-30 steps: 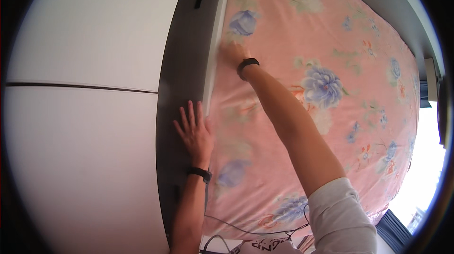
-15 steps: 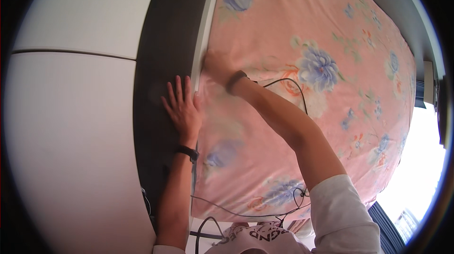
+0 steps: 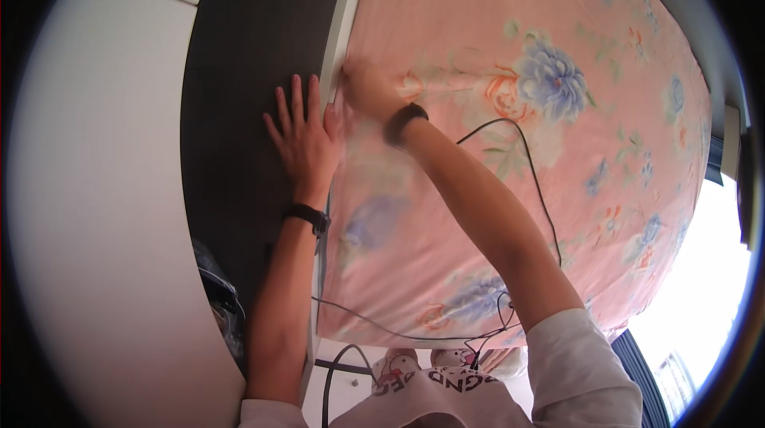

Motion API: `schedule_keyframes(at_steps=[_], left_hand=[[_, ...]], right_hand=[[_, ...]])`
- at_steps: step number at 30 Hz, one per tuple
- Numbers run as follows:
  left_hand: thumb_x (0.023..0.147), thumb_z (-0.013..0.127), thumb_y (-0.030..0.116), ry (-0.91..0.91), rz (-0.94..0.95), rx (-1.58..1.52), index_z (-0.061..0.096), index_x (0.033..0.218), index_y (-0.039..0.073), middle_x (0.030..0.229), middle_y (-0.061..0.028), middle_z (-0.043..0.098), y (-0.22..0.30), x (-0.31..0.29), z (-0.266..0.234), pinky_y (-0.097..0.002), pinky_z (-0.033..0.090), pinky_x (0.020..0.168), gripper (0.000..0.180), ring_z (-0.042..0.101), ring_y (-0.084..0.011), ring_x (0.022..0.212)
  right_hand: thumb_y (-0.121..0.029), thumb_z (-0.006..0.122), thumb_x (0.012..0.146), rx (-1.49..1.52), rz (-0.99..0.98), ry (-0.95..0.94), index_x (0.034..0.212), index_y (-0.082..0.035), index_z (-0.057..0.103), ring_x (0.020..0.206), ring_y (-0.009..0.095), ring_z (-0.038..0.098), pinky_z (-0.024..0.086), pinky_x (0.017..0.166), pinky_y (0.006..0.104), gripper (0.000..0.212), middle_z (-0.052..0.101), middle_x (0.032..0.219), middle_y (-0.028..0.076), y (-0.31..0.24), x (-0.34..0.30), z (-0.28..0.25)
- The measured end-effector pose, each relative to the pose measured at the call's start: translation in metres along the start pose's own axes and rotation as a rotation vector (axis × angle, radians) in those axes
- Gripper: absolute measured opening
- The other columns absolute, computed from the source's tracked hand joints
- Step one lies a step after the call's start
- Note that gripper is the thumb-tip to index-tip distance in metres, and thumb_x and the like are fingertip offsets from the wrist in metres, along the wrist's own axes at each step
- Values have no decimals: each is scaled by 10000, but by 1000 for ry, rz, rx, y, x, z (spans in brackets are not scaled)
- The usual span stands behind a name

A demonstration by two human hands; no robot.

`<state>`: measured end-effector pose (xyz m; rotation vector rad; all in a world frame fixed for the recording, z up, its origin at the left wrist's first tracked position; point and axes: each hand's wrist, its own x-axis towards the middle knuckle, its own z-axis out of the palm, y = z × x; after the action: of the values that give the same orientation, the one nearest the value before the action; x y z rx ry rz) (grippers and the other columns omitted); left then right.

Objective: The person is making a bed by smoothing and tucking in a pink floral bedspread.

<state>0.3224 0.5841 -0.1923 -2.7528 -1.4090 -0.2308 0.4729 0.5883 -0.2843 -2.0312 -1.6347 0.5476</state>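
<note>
A pink fitted-looking bedsheet (image 3: 446, 213) with blue and orange flowers covers the mattress. My left hand (image 3: 309, 145) lies open, fingers spread, on the dark panel (image 3: 239, 109) beside the bed, its thumb side at the panel's pale edge (image 3: 339, 21). My right hand (image 3: 370, 92) presses at the sheet's left border, where mattress and pale edge meet. Its fingertips are blurred and partly hidden there, so I cannot tell whether they grip the cloth. Both wrists wear dark bands.
White cabinet doors (image 3: 103, 173) stand at the left. A dark plastic bag (image 3: 223, 300) sits low beside them. A thin black cable (image 3: 526, 157) runs over the sheet near my right arm, and another cable (image 3: 374, 326) crosses the bed's near end. A bright window (image 3: 693, 300) is at right.
The view has shifted, bringing the plastic bag into sight. My left hand appears a little higher in the picture. The sheet beside my right hand looks smoother.
</note>
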Motion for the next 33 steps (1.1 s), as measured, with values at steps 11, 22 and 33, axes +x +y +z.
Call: schedule_keyframes(at_steps=[11,22,33], left_hand=[[979,513,326,15,3,33,423,1483,201,1560,-62,376,-5,-1,2,-617,253,1131,527,329,-336,1441],[995,498,339,20,18,19,409,1495,214,1559,-67,377,7,-2,10,-617,270,1121,523,337,-340,1438],[998,491,343,51,10,45,424,1485,211,1551,-66,391,-5,-5,15,-618,275,1119,509,337,-340,1438]], right_hand=[[-335,675,752,-489,-216,-34,967,-208,701,999,281,613,447,849,443,251,647,1005,86,-4,-9,-57],[-246,663,786,-168,-212,-58,1113,-123,663,1065,315,581,463,940,435,349,650,1113,91,67,23,-29],[-268,641,822,-504,-362,-94,838,-197,759,952,258,641,509,769,381,139,630,1013,57,-7,-27,-28]])
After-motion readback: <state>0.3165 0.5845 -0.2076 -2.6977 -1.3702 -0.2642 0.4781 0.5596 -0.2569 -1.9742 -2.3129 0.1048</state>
